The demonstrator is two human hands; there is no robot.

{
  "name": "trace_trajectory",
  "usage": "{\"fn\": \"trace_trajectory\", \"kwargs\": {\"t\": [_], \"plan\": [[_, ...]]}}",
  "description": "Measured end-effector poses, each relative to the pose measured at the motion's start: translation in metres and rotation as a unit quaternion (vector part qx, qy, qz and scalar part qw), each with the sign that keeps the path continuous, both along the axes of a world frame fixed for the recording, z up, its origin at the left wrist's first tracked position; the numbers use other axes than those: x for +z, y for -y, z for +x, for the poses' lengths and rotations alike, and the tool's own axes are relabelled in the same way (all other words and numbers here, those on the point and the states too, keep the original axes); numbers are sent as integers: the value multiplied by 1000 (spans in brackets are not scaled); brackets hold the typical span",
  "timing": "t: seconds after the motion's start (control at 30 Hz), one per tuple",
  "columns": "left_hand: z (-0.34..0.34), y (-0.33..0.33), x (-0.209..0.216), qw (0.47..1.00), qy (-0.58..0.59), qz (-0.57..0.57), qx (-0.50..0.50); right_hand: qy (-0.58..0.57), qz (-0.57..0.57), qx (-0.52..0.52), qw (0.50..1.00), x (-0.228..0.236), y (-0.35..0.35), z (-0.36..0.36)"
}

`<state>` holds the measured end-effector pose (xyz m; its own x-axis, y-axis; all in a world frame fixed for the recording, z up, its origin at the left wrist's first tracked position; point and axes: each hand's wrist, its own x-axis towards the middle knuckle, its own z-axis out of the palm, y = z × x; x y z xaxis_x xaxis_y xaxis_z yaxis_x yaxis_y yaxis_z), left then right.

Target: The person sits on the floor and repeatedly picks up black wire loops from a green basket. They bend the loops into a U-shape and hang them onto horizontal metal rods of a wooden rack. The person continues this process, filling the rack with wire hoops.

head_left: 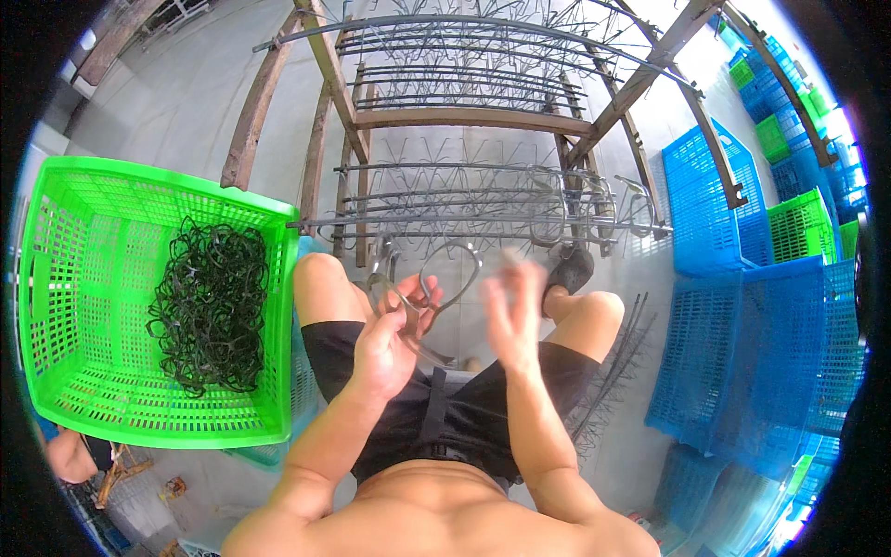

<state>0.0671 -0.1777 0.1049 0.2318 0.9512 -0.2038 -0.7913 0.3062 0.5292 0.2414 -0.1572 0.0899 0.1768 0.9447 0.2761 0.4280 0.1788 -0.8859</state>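
Observation:
My left hand is closed around a few thin grey loop-shaped parts, held up between my knees; their exact kind is unclear. Beside it on the right, my right hand is raised with fingers stretched out, partly blurred, and nothing shows in it. In front of both hands, a metal rod with hooks lies across a wooden rack. Similar grey loops hang at the right end of that rod. To the left, a green basket contains a tangled pile of dark loops.
More hooked rods span the rack farther back. Blue crates line the right side, with green crates among them. Loose hooked rods lie on the floor by my right leg. Another person's arm shows at lower left.

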Motion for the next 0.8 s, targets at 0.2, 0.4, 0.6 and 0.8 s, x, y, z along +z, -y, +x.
{"fn": "trace_trajectory", "kwargs": {"t": [0.2, 0.4, 0.6, 0.8], "plan": [[2, 5, 1, 993, 98, 54, -27, -299, -65, 284, 909, -3, 17, -37], [-8, 1, -8, 988, 113, 67, -85, -24, 49, 93, 994, -7, 13, -39], [-31, 19, -10, 988, -133, -39, -66, -121, 7, -107, 987, -11, -23, -14], [-34, 18, -9, 930, -366, 35, -19, -83, 129, -124, 980, -29, -82, -12]]}}
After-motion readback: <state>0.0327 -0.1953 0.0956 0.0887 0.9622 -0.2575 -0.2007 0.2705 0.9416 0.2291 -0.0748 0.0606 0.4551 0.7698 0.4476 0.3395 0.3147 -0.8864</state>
